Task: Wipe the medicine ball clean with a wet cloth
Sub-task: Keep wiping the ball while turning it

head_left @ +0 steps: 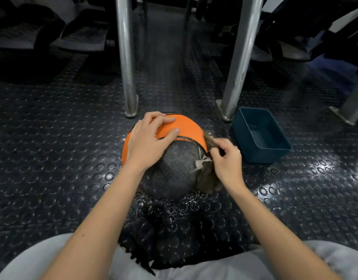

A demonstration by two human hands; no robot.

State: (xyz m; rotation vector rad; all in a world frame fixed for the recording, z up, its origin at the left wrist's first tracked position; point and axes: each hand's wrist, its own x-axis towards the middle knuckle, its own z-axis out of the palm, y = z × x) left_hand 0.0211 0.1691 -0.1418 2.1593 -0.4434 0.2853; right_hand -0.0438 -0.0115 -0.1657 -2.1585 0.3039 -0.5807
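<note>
Two bare hands work a round orange-and-black textured medicine ball (175, 168) on studded dark rubber floor (52, 158), left hand (152, 142) spread flat on top, apparently steadying it, right hand (227, 160) gripping a bunched beige wet cloth (204, 172) against its side.

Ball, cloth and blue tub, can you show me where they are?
Ball (174, 172): head view, on its black patterned side.
Cloth (206, 179): head view, on the bunched lower part.
Tub (263, 155): head view, on its near outer wall.

Head-worn view, forward and downward
</note>
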